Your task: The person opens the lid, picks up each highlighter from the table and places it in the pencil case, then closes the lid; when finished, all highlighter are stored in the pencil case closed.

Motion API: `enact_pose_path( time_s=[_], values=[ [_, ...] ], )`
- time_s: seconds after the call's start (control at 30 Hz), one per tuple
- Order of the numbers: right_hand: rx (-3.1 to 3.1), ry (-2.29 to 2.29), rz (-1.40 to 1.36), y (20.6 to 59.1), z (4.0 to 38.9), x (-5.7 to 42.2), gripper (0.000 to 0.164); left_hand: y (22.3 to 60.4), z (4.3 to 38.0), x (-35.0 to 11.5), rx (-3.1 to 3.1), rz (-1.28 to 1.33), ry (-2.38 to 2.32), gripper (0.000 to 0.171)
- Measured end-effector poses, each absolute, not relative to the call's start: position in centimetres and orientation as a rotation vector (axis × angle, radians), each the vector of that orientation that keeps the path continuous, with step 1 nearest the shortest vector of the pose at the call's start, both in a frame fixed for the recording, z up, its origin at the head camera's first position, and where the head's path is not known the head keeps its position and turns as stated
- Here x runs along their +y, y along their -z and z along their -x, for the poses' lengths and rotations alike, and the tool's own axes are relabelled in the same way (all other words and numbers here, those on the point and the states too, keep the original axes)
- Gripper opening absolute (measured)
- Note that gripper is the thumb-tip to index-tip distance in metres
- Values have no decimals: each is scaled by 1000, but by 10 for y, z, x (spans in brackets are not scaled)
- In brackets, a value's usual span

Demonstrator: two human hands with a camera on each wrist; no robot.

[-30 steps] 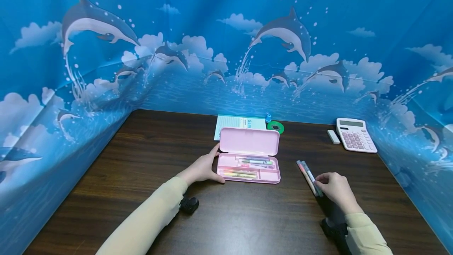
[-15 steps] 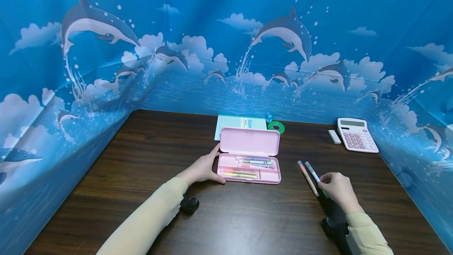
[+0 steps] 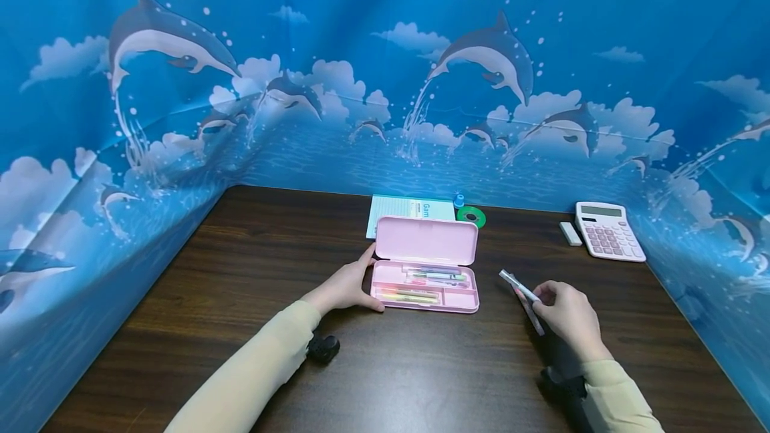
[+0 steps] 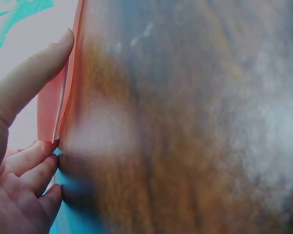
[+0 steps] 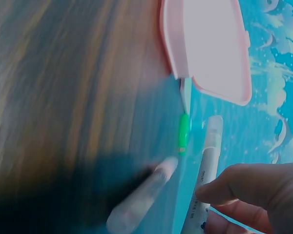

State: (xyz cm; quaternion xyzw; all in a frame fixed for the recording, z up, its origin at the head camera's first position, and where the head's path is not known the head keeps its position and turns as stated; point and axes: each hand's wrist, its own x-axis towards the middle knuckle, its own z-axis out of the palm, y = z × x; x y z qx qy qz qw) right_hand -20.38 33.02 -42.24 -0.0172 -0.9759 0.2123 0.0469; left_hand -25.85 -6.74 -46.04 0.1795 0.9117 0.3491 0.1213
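Observation:
An open pink pencil case (image 3: 460, 299) lies on the dark wooden table with several pens (image 3: 436, 277) in its compartments. My left hand (image 3: 344, 286) grips its left end, the thumb at the front edge and the fingers at the back, as the left wrist view shows on the case's side (image 4: 50, 112). To the right, my right hand (image 3: 570, 321) pinches a white marker pen (image 5: 205, 170) between thumb and fingers, raised off the table. Beneath it lies a second pen (image 3: 532, 315) with a pinkish barrel, partly covered by the held one in the head view.
Behind the case are a light blue notebook (image 3: 394, 209), a green tape roll (image 3: 471, 216) and a small blue bottle-like object (image 3: 459, 200). A white eraser-like block (image 3: 570, 234) and a calculator (image 3: 610, 232) stand at the back right. A dolphin-print curtain (image 3: 337, 152) borders the table.
The right hand has slid one marker pen away from the other, then lifted it and swung its far end left over the pen still lying there. The left hand has stayed on the case.

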Motion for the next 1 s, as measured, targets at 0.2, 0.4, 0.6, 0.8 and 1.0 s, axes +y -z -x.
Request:
enact_pose_path(
  time_s=[0.2, 0.4, 0.6, 0.8, 1.0],
  values=[
    [-2956, -646, -20, 421, 206, 314, 11, 461, 259, -67, 2663, -524, -1012, 129],
    [-2924, -651, -96, 420, 211, 292, 13, 459, 259, -66, 2663, -521, -992, 129],
    [-2921, -703, -162, 421, 216, 269, 12, 459, 258, -65, 2661, -510, -988, 129],
    [-2928, -742, -270, 422, 221, 246, 15, 459, 258, -66, 2658, -506, -994, 129],
    [-2900, -732, -378, 427, 226, 223, 12, 459, 259, -68, 2654, -508, -1002, 130]
  ],
)
